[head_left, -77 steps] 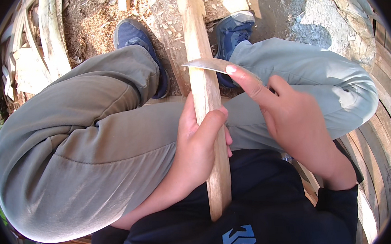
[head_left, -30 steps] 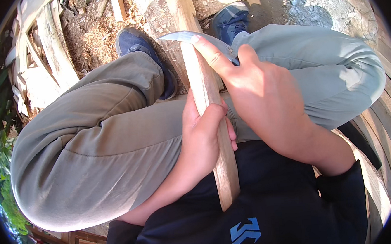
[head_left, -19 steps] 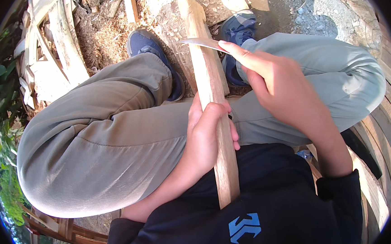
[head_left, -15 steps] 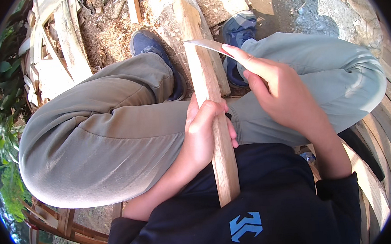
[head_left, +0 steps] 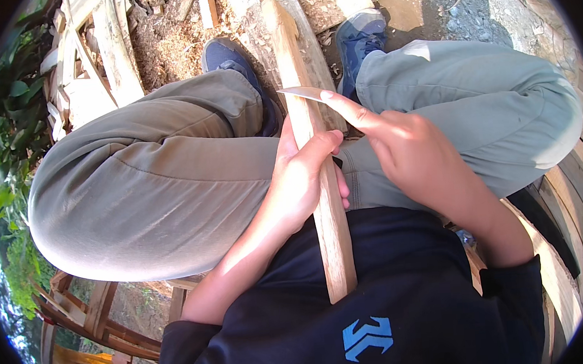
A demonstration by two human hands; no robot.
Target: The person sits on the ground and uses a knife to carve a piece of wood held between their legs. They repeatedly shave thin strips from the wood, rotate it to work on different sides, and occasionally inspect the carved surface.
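Observation:
A long squared wooden stick (head_left: 331, 230) points away from me, its near end against my dark shirt and its far end tapered. My left hand (head_left: 304, 171) is wrapped round its middle, thumb on top. In my right hand (head_left: 407, 148) is a knife (head_left: 304, 93), the handle hidden inside the fist. My index finger stretches along the back of the blade. The blade lies crosswise over the stick, a little beyond my left hand, with its tip past the stick's left edge.
Under the stick's far part, a wide plank (head_left: 313, 52) lies on the ground between my shoes (head_left: 229, 58). Wood offcuts (head_left: 117, 52) and shavings are heaped at the far left, beside green leaves (head_left: 19, 99). Curved wooden strips (head_left: 564, 207) stand at the right, and a wooden frame (head_left: 98, 310) at the lower left.
My right hand has drawn the knife toward me along the stick, and its blade now lies nearer my left hand. My left hand keeps its grip.

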